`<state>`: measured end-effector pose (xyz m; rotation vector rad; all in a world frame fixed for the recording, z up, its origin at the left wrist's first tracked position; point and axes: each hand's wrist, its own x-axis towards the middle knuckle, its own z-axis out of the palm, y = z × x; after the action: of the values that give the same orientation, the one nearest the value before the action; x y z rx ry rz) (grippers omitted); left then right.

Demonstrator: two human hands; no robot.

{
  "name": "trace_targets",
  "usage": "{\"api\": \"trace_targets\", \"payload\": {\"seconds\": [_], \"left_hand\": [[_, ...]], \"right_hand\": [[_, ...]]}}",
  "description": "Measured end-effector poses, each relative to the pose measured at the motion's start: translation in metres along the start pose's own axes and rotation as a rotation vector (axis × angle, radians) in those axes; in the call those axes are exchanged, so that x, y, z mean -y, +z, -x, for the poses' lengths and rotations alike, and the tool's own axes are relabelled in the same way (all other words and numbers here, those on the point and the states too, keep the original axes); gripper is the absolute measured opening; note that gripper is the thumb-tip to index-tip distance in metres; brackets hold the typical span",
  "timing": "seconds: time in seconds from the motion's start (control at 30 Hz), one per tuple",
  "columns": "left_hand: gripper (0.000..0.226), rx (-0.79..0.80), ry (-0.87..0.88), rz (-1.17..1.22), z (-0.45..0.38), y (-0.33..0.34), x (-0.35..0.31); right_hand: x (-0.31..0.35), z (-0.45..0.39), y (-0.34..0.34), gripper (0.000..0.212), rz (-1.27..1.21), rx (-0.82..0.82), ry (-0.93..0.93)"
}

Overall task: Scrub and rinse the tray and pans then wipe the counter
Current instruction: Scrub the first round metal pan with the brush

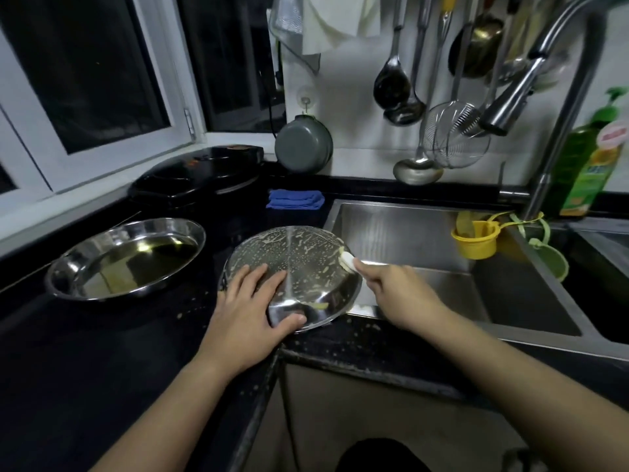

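A round steel pan (306, 260) lies upside down at the counter's edge, overhanging the sink, its bottom speckled with pale residue. My left hand (253, 303) lies flat on it, thumb hooked around the near rim. My right hand (394, 291) is closed around a white brush (349, 259) whose head touches the pan's right rim. A second steel pan (126, 257) sits upright on the black counter (85, 352) to the left, holding a little yellowish liquid.
The steel sink (425, 240) opens to the right, with a yellow cup (476, 241) and green holder (548, 257) on its rim. A tall faucet (510, 100), green soap bottle (585, 168), hanging ladles, a folded blue cloth (294, 199) and a black appliance (200, 175) stand behind.
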<state>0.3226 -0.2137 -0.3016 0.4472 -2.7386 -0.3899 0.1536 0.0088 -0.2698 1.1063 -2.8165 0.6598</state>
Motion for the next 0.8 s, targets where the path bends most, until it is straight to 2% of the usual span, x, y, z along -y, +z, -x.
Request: {"api": "trace_targets", "payload": {"seconds": [0.1, 0.27, 0.4, 0.5, 0.57, 0.67, 0.73, 0.8], "left_hand": [[0.094, 0.013, -0.001, -0.036, 0.0, -0.001, -0.001], [0.099, 0.014, -0.008, -0.047, -0.002, -0.001, -0.003], [0.097, 0.075, -0.019, -0.047, 0.003, -0.003, -0.009], [0.088, 0.072, -0.056, -0.011, 0.01, -0.004, -0.014], [0.086, 0.076, -0.073, -0.006, 0.012, -0.005, -0.016], [0.081, 0.08, -0.088, -0.014, 0.014, -0.006, -0.018], [0.076, 0.084, -0.078, -0.014, 0.016, -0.007, -0.018], [0.07, 0.076, -0.075, -0.012, 0.016, -0.006, -0.017]], "right_hand": [[0.016, 0.027, 0.004, 0.058, 0.051, -0.039, -0.052], [0.056, 0.058, 0.019, 0.068, 0.079, -0.095, -0.329], [0.015, 0.036, 0.004, 0.063, 0.195, -0.072, -0.393], [-0.025, 0.017, -0.017, 0.067, 0.259, -0.033, -0.555], [-0.041, 0.005, -0.021, 0.074, 0.324, -0.087, -0.673], [-0.03, -0.009, -0.022, 0.05, 0.366, -0.16, -0.852], [-0.01, -0.008, -0.014, 0.047, 0.323, -0.032, -0.938], [-0.003, -0.012, -0.009, 0.068, 0.3, 0.108, -0.961]]}}
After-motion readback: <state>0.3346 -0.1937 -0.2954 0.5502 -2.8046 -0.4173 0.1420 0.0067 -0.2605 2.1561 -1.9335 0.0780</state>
